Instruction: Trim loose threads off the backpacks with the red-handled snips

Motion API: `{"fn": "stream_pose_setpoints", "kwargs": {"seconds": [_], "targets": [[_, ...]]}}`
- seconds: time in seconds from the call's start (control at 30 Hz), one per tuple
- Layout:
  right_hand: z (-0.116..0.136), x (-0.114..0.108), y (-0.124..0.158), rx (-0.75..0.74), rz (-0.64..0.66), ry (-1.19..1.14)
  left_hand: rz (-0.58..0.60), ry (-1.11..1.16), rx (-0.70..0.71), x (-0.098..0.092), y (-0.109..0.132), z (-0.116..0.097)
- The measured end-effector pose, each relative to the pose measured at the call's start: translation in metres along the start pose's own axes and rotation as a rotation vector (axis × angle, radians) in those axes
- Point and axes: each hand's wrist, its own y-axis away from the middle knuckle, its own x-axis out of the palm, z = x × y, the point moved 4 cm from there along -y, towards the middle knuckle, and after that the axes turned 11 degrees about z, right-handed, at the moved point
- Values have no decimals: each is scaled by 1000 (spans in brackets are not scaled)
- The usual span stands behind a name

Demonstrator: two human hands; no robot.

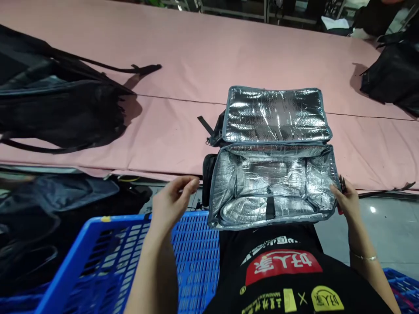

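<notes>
A cooler bag (271, 174) with a silver foil lining sits at the table's front edge, against the person's black shirt. Its lid (278, 115) is folded back onto the table, and a short black strap (270, 208) crosses the front inner wall. My right hand (347, 201) grips the bag's right rim, thumb on the foil. Something dark with a bit of red shows by those fingers, partly hidden; I cannot tell its kind. My left hand (176, 200) is closed in a loose pinch, just left of the bag's black side pocket (209, 179) and apart from it. Nothing visible shows between its fingertips.
Pink cloth (183, 52) covers the long table. Black bags lie on it at the left (62, 109) and far right (393, 74). A blue plastic basket (196, 244) stands below my left arm, with dark bags (75, 192) beside it. Another blue basket (402, 283) is at lower right.
</notes>
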Motion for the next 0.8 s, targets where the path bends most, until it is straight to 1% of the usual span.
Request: {"fn": "stream_pose_setpoints", "kwargs": {"seconds": [0.07, 0.1, 0.13, 0.17, 0.2, 0.27, 0.3, 0.33, 0.37, 0.43, 0.5, 0.57, 0.6, 0.63, 0.67, 0.7, 0.8], "targets": [[-1, 1, 1, 20, 20, 21, -70, 75, 152, 1, -26, -33], [-1, 2, 2, 27, 26, 39, -92, 85, 192, 3, -41, -47], [-2, 2, 2, 29, 31, 57, -112, 55, 187, 6, -57, -59], [-4, 3, 3, 25, 34, 74, -101, 6, 137, 11, -73, -67], [-6, 3, 4, 17, 35, 89, -62, -43, 61, 18, -88, -72], [-10, 3, 5, -4, 37, 123, 79, -61, -67, 33, -113, -78], [-12, 4, 6, -13, 36, 139, 152, -12, -91, 40, -121, -80], [-13, 4, 6, -22, 37, 153, 200, 61, -86, 47, -125, -82], [-14, 4, 6, -34, 42, 166, 215, 133, -61, 51, -127, -85], [-8, 4, 5, -68, 23, 196, 198, 239, 9, 58, -122, -90], [6, 1, 3, -117, -90, 203, 155, 311, 89, 62, -110, -94], [29, -3, 2, -170, -257, 162, 126, 384, 170, 67, -94, -96], [42, -3, 0, -202, -310, 133, 112, 429, 211, 69, -86, -96], [56, 0, -3, -241, -319, 110, 95, 479, 248, 71, -77, -96], [71, 5, -7, -286, -286, 101, 81, 531, 278, 72, -68, -95], [86, 12, -13, -336, -227, 105, 67, 580, 298, 74, -59, -93], [124, 41, -30, -480, -27, 162, 33, 667, 299, 76, -35, -85]]}}
